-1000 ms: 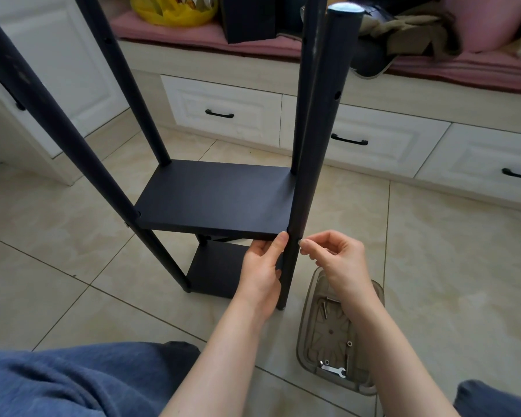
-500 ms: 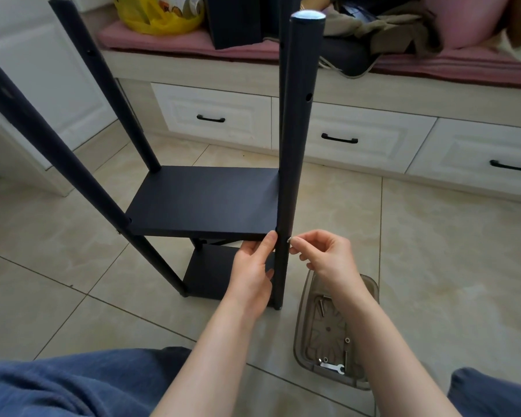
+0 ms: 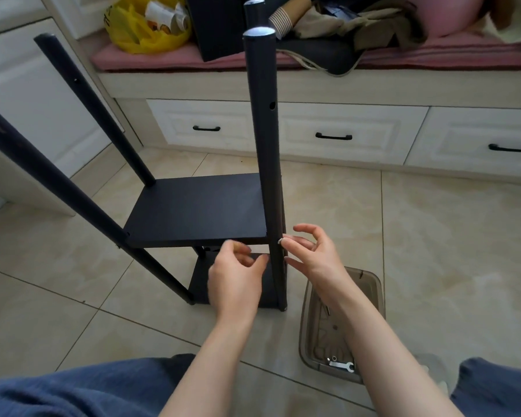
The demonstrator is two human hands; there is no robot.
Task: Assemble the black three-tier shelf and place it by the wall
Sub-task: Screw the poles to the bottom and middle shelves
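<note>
Head view, left hand (image 3: 235, 278) blurred, lower shelf (image 3: 200, 285) mostly hidden

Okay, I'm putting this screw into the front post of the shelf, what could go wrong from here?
The right hand only pinches the screw at its fingertips; it could drop onto the tiles. The left hand seems off the post, so post and shelf board may shift apart. The hardware tray sits under your forearm, easy to knock.
</note>
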